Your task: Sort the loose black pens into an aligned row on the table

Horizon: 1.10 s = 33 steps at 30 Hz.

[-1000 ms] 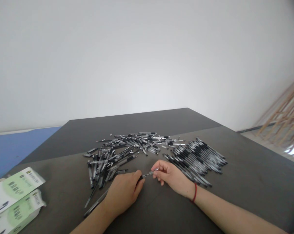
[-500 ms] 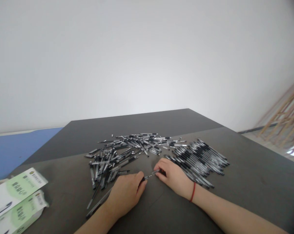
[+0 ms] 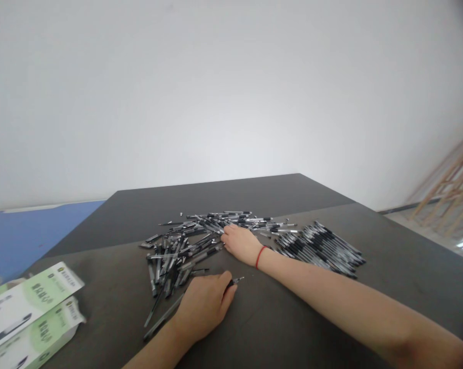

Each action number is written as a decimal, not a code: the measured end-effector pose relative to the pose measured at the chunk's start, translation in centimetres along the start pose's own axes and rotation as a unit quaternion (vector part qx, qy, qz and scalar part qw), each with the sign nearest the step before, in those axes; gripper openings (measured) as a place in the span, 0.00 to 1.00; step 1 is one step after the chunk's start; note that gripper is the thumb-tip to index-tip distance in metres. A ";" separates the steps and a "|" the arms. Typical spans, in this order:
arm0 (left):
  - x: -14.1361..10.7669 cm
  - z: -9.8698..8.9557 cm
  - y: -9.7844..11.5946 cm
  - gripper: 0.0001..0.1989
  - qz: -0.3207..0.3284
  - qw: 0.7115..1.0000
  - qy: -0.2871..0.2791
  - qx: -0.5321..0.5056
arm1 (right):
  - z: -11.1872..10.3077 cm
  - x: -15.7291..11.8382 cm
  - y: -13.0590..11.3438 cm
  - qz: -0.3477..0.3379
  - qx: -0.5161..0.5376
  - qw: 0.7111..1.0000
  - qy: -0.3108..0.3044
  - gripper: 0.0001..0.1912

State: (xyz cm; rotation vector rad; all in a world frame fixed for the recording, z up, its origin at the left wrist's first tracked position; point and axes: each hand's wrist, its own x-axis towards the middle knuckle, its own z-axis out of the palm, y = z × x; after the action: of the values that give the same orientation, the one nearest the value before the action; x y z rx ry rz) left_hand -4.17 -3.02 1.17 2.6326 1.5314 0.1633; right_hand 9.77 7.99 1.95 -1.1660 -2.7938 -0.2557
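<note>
My left hand (image 3: 206,303) is closed around a pen (image 3: 237,281); its bare writing tip points right past my thumb and forefinger, and the rest is inside the hand. Another pen (image 3: 158,323) lies on the table and runs under this hand. My right hand (image 3: 242,245), with a red cord at the wrist, is at the right side of a loose pile of black-and-clear pens (image 3: 173,256). Its fingers are bent down and together at the pens. What they hold, if anything, is hidden.
Several pens lie side by side in a slanted row (image 3: 323,248) on the right. Green-and-white pen boxes (image 3: 43,297) stand at the left front on the dark table (image 3: 277,328). A white wall rises behind it. Wooden slats (image 3: 450,179) are at far right.
My right hand has moved away from the left hand's pen tip, leftward and forward to the loose pile. My left hand keeps its pen almost in place. The view shifted slightly.
</note>
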 end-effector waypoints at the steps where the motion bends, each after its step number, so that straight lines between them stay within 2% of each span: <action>1: 0.0 0.0 0.0 0.12 0.000 1.000 -0.001 0.000 | 0.1 0.5 -0.1 -0.004 0.001 1.000 -0.001 0.10; 4: 0.1 -0.1 0.1 0.12 -0.003 1.000 -0.004 0.003 | -0.2 1.0 -0.4 -0.008 0.004 1.000 0.005 0.10; 6: 0.1 -0.3 0.1 0.13 -0.006 1.000 -0.004 0.004 | -0.8 0.3 -0.5 0.002 0.006 1.000 0.018 0.08; 8: 0.1 -0.4 0.2 0.13 -0.006 1.000 0.000 0.001 | -1.5 -1.3 -0.5 0.033 0.040 0.998 0.039 0.07; 10: 0.0 -0.5 0.2 0.13 -0.004 1.000 0.003 -0.005 | -2.1 -3.7 -0.4 0.082 0.142 0.985 0.060 0.04; 13: 0.1 -0.4 0.2 0.12 -0.007 1.000 0.000 -0.008 | -2.0 -7.7 -0.4 0.122 0.336 0.933 0.048 0.02; 15: 0.1 -0.3 0.2 0.12 -0.008 1.000 0.000 -0.008 | -1.6 -9.6 -0.4 0.146 0.459 0.876 0.014 0.02; 17: 0.1 -0.2 0.1 0.11 -0.006 1.000 0.003 -0.007 | -1.3 -10.5 -0.5 0.168 0.542 0.823 -0.010 0.03; 19: 0.1 -0.2 0.1 0.11 -0.002 1.000 0.005 -0.008 | -1.0 -10.5 -0.8 0.179 0.580 0.795 -0.009 0.04; 27: 0.0 -0.5 0.1 0.08 0.006 1.000 -0.009 0.001 | -0.3 -10.2 -2.7 0.176 0.597 0.783 0.014 0.03; 29: 0.0 -0.5 0.1 0.09 0.013 1.000 -0.015 0.005 | -0.3 -10.3 -3.0 0.172 0.586 0.791 0.016 0.03; 33: -0.2 -0.4 0.2 0.09 0.029 0.999 -0.028 0.017 | -0.5 -10.4 -3.4 0.151 0.540 0.828 0.023 0.04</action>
State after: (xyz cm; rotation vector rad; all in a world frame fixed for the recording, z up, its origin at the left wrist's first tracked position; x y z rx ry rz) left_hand -4.14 -3.24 1.58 2.6859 1.4534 0.0671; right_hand 14.63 -1.69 0.35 -1.1419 -1.9982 1.1379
